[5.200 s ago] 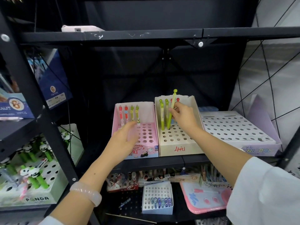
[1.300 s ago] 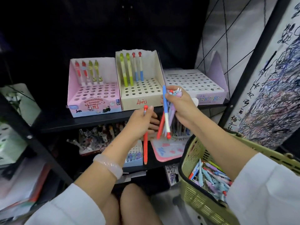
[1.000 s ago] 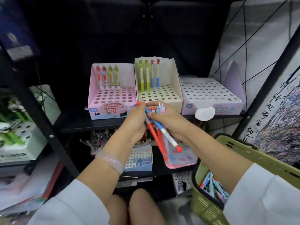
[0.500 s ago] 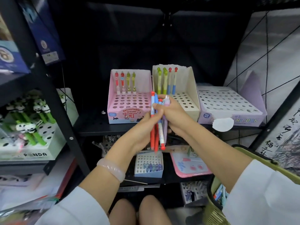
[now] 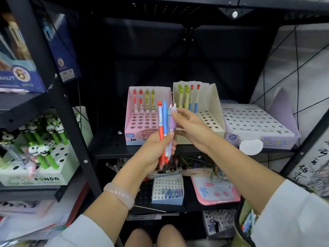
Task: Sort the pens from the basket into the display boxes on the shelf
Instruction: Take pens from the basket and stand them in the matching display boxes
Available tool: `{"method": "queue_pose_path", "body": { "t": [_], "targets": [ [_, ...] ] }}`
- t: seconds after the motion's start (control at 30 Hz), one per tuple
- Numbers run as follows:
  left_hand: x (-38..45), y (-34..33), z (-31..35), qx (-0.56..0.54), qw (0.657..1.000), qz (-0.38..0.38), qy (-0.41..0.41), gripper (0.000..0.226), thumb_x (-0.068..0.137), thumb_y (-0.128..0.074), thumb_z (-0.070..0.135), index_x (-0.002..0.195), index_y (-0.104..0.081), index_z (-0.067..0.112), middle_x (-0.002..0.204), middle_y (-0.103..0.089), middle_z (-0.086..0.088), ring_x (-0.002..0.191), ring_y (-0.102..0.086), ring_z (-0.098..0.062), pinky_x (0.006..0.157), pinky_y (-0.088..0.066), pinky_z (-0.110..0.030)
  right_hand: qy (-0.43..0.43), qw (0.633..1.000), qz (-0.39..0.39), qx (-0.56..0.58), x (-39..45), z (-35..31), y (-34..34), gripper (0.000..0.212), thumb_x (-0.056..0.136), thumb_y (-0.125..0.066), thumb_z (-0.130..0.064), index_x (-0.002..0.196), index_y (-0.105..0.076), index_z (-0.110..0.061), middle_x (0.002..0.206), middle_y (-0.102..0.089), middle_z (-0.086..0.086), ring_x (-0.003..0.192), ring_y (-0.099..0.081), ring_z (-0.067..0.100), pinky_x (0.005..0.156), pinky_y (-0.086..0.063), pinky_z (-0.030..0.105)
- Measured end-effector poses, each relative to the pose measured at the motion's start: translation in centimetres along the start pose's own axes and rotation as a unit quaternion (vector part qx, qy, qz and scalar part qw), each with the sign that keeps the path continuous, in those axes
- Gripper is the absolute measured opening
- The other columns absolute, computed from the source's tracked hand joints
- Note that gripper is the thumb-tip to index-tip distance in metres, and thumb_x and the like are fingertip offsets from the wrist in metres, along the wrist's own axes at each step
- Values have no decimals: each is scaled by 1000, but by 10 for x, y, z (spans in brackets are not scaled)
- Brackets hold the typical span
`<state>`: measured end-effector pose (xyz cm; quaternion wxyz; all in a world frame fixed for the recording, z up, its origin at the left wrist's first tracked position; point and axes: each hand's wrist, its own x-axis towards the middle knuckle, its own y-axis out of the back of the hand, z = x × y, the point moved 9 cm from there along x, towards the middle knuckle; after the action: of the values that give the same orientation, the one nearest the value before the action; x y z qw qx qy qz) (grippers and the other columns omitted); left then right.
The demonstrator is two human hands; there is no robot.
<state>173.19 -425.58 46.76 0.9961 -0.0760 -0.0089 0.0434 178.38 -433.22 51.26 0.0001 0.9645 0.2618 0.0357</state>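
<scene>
My knees (image 5: 156, 236) are showing at 6 o'clock, the green basket (image 5: 244, 227) at 5 o'clock, mostly cut off by the frame edge – pens inside barely visible. My left hand (image 5: 156, 150) is gripping a bunch of pens upright at centre: a red pen (image 5: 161, 129), a blue pen (image 5: 165, 118) and a purple pen (image 5: 171, 127), fingers curled round their lower halves. My right hand (image 5: 192, 127) is coming in from 3 o'clock, thumb and fingertips pinching the top of the purple pen. Beyond the hands, on the black shelf (image 5: 110, 145), three display boxes are sitting side by side. The pink box (image 5: 142, 122) at 11 o'clock is holding four pens in its back row – two red, two green. The cream box (image 5: 211, 120) at 1 o'clock is holding green and blue pens at the back. The lilac box (image 5: 256, 125) at 2 o'clock is showing only bare holes. A panda pen display (image 5: 35, 152) is sitting at 9 o'clock on the next rack.
</scene>
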Motion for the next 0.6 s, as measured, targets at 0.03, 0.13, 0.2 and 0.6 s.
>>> {"method": "queue_pose_path", "body": {
  "t": [0.03,0.13,0.2,0.6],
  "targets": [
    [2,5,1,9,1000,16,-5,18,95,-49,27,87,-55,11,63,-57,2,53,-54,-9,59,-48,-29,13,999,21,-23,-1,0,4,35,91,-56,-26,122,-54,-8,103,-64,7,86,-62,11,74,-53,24],
    [5,15,2,29,999,37,-10,17,95,-50,27,89,-57,13,60,-59,5,51,-56,-6,58,-49,-27,47,995,48,-68,1,-5,8,15,91,-57,-18,101,-63,-8,83,-63,0,72,-58,7,66,-51,21],
    [7,21,3,31,999,43,-12,16,95,-50,27,92,-58,13,55,-61,8,50,-57,-7,55,-50,-26,49,995,41,-78,6,-9,2,12,91,-58,-17,97,-64,-9,79,-63,-1,67,-59,5,65,-53,21],
    [15,92,51,56,987,134,-73,6,98,-44,26,100,-48,22,57,-56,5,40,-43,-5,39,-38,-19,146,970,192,-40,61,-85,21,3,91,-56,-11,92,-55,-9,77,-65,0,67,-65,6,58,-51,12]
  ]
}}
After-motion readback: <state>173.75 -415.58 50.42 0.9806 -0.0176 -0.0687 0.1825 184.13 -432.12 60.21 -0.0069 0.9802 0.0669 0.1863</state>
